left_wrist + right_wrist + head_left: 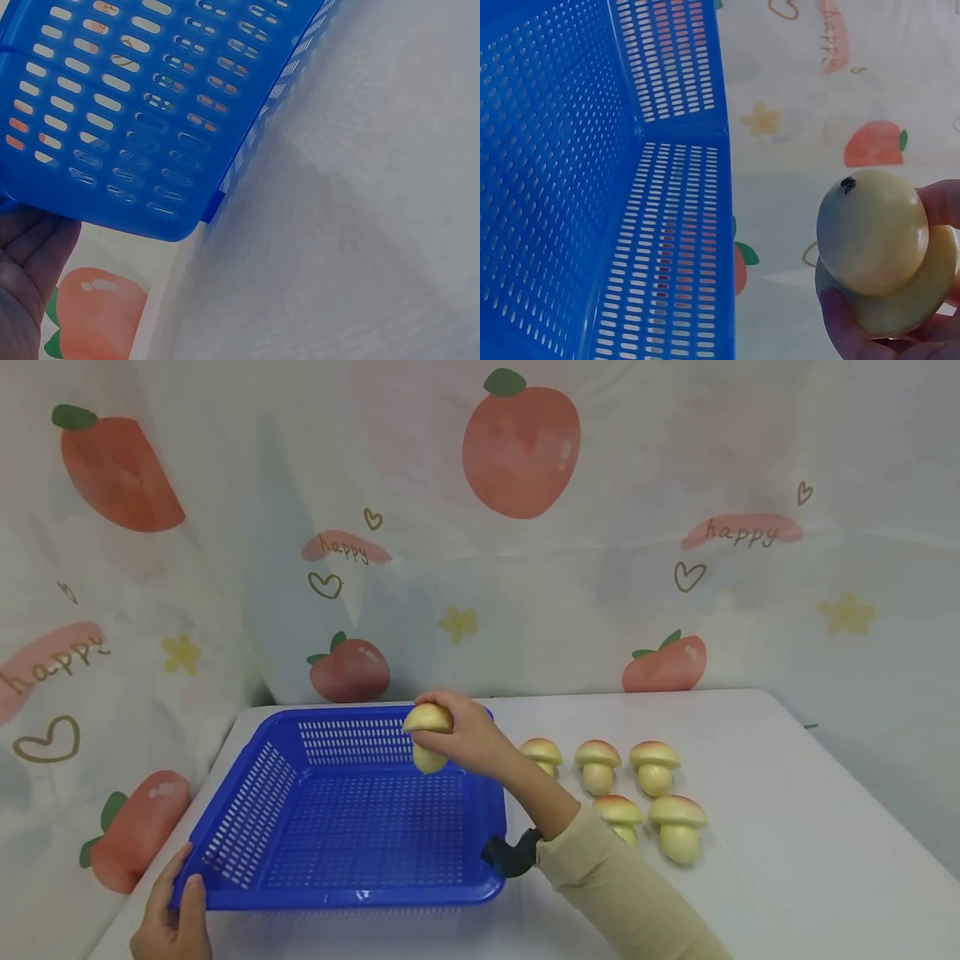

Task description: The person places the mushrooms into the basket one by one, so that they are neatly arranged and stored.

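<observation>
My right hand (472,735) holds a toy mushroom (429,717) by its cap, fingers and thumb around it. The mushroom has a pale yellow cap and a rounded cream stem, and it hangs over the back right part of the blue plastic basket (352,897). In the right wrist view, the stem end of the mushroom (874,232) faces the camera and shows a small dark spot. At the basket's front left corner, my left hand (174,914) grips the rim between thumb and fingers. The left wrist view shows its fingers (52,251) against the basket's slotted wall.
Several more mushrooms (597,767) with reddish-topped caps stand in two rows on the white table (780,827), right of the basket. The right forearm partly covers two of them. A patterned cloth (570,593) hangs behind the table and along its left side.
</observation>
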Available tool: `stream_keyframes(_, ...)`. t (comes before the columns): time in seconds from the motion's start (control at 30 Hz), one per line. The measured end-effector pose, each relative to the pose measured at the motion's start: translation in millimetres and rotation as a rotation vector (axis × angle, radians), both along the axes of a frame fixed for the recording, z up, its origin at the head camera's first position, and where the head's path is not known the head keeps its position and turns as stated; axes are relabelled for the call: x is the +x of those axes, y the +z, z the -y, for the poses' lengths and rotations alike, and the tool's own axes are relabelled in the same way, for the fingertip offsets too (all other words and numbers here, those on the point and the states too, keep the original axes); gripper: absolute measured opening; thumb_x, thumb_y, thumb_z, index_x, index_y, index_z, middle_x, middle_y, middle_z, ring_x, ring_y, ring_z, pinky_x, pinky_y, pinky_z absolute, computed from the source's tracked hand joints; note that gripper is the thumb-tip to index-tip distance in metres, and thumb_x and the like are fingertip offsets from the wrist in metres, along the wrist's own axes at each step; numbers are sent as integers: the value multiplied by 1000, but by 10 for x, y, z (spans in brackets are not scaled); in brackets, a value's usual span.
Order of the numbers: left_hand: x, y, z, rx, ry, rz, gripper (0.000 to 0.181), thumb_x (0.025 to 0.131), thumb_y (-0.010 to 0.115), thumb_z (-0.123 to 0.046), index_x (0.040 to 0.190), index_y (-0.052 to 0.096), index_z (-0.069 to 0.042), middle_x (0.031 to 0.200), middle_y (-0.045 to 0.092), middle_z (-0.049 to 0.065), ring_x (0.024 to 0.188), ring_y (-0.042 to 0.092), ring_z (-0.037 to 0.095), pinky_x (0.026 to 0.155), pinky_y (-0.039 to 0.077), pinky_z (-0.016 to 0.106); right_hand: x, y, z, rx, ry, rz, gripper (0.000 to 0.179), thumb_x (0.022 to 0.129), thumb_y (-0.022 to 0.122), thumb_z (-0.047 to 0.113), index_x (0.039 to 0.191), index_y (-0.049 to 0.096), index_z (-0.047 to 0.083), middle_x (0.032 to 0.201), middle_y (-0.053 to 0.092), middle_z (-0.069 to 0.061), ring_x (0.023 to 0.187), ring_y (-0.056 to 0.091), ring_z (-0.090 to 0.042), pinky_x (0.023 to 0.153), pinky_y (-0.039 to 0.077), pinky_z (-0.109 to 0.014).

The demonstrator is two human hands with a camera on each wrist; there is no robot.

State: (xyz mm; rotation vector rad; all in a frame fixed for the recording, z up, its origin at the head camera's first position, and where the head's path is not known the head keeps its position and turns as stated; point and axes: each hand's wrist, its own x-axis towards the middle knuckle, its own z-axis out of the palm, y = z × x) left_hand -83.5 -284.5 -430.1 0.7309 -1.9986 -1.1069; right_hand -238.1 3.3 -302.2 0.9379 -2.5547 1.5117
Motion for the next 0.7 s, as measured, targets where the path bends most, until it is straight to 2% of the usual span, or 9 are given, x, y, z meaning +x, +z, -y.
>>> stream_keyframes(0.13, 1, -9, 8, 3, 2, 8, 37, 97, 43, -24, 133, 50, -27, 124, 54, 16, 97, 51, -2, 77, 37, 8, -11, -13, 57, -10, 10, 1, 35, 83, 66, 17, 115, 57, 6, 98, 58, -7, 78, 53, -20, 60, 46, -29)
stream_keyframes(0.33, -9, -15, -1, 5, -1, -7, 37, 97, 43, -23, 133, 51, -24, 125, 54, 16, 100, 52, 1, 77, 37, 8, -32, -56, 147, -16, 39, 31, 37, 84, 66, 16, 117, 56, 5, 97, 58, -7, 77, 54, -20, 61, 46, -28)
stream_keyframes(0.5, -19, -22, -2, 1, 4, -14, 37, 96, 44, -21, 133, 51, -22, 125, 54, 16, 99, 52, -2, 76, 37, 6, -37, -80, 214, -21, 43, 68, 38, 84, 65, 18, 119, 55, 6, 99, 58, -6, 78, 54, -19, 62, 46, -29)
stream_keyframes(0.7, -20, -19, 12, 3, 2, -20, 37, 96, 44, -21, 132, 52, -22, 124, 54, 17, 97, 50, -5, 76, 36, 6, -48, -100, 309, 4, 35, 61, 39, 85, 65, 19, 120, 55, 6, 101, 58, -7, 81, 54, -19, 63, 46, -28)
